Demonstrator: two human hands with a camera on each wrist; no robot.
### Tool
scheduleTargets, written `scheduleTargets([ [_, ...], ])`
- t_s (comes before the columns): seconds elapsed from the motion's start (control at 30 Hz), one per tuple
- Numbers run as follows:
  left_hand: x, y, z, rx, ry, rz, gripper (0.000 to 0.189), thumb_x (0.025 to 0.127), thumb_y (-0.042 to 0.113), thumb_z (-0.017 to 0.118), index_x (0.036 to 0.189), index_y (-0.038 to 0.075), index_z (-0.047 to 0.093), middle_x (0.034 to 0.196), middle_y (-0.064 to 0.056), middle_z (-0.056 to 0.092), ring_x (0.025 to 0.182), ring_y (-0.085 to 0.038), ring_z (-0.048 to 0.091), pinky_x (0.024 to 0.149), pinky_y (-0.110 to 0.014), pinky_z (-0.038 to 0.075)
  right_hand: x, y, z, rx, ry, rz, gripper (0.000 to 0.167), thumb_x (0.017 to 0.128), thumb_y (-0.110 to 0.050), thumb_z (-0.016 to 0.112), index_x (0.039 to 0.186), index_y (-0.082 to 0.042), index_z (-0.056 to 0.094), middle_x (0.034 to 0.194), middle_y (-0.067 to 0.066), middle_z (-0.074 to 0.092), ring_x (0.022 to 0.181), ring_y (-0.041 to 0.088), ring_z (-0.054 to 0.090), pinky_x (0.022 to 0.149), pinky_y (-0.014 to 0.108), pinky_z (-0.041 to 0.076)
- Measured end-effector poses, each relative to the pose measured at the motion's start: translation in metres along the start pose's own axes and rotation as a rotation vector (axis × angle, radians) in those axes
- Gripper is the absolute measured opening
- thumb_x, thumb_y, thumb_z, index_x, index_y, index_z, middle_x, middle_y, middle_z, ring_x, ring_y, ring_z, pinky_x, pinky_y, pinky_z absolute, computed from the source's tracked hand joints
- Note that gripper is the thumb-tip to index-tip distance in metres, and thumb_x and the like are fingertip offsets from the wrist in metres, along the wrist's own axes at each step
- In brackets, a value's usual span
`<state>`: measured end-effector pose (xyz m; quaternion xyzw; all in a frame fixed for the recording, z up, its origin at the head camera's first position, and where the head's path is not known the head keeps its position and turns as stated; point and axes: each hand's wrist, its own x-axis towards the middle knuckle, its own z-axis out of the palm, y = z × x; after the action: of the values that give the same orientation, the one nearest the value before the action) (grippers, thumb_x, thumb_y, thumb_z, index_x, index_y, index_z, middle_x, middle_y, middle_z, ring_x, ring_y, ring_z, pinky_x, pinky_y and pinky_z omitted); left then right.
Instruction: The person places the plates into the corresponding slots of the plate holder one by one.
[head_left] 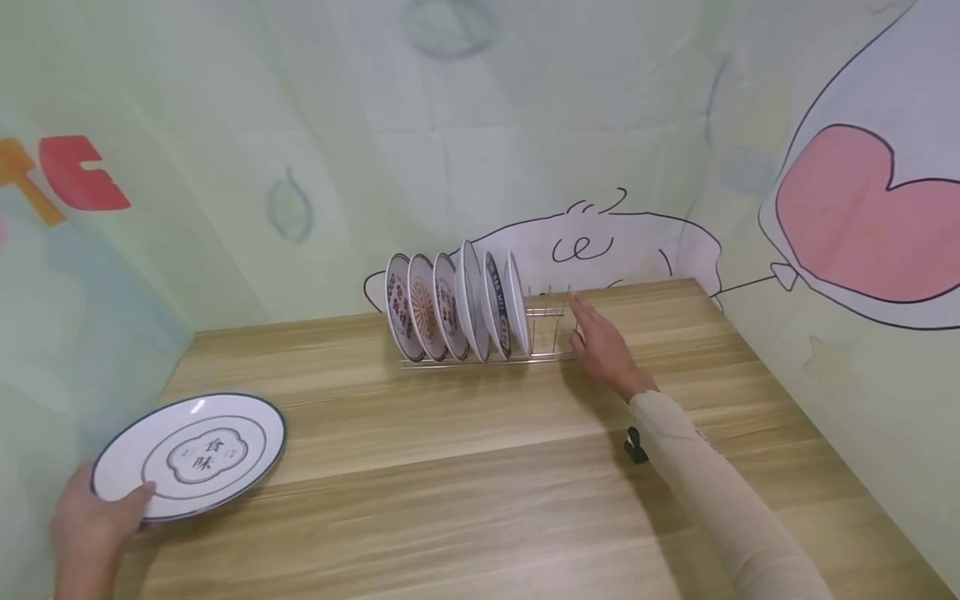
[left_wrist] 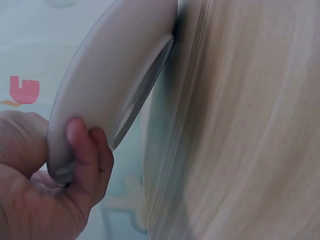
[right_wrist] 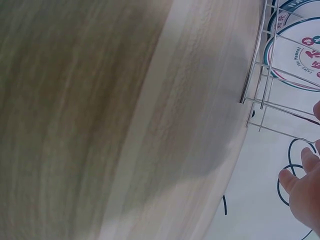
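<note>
Your left hand (head_left: 97, 521) pinches the loose plate (head_left: 206, 458) by its near edge; your right hand (head_left: 606, 346), fingers extended, is at the wire rack (head_left: 551, 357), with open room between it and the racked plates (head_left: 423, 312).

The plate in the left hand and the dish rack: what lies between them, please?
In the head view, only bare tabletop shows between the plate and the dish rack.
</note>
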<state>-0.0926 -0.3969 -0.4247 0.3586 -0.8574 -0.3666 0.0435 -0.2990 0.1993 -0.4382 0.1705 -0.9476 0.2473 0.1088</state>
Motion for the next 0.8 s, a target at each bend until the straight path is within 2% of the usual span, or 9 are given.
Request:
scheduleTargets([
  [0.37,-0.003,0.001,-0.003,0.023,0.054,0.043,0.077,0.092,0.008,0.051,0.154,-0.011,0.01,0.158,-0.037,0.015,0.147,-0.054,0.017,0.125,-0.056,0.015,0.0,0.002,0.001,0.004,0.005,-0.002,0.059,0.101,-0.012,0.047,0.155,0.002,0.027,0.163,0.019,0.026,0.149,0.04,0.031,0.122,0.053,0.028],
  [0.57,-0.009,0.011,-0.008,0.057,0.044,0.041,0.078,0.094,0.011,0.051,0.155,-0.007,0.007,0.16,-0.033,0.01,0.149,-0.051,0.012,0.125,-0.056,0.013,0.0,0.001,0.0,0.009,-0.002,0.005,0.06,0.101,-0.012,0.047,0.155,0.001,0.027,0.164,0.018,0.025,0.149,0.039,0.03,0.123,0.052,0.027],
  [0.8,-0.016,0.029,-0.012,0.134,0.015,0.071,0.079,0.093,0.011,0.051,0.157,-0.004,0.006,0.16,-0.033,0.008,0.149,-0.052,0.01,0.124,-0.058,0.012,0.0,0.001,0.0,0.004,0.008,0.002,0.059,0.101,-0.011,0.046,0.155,0.002,0.027,0.163,0.019,0.027,0.148,0.04,0.032,0.122,0.053,0.028],
])
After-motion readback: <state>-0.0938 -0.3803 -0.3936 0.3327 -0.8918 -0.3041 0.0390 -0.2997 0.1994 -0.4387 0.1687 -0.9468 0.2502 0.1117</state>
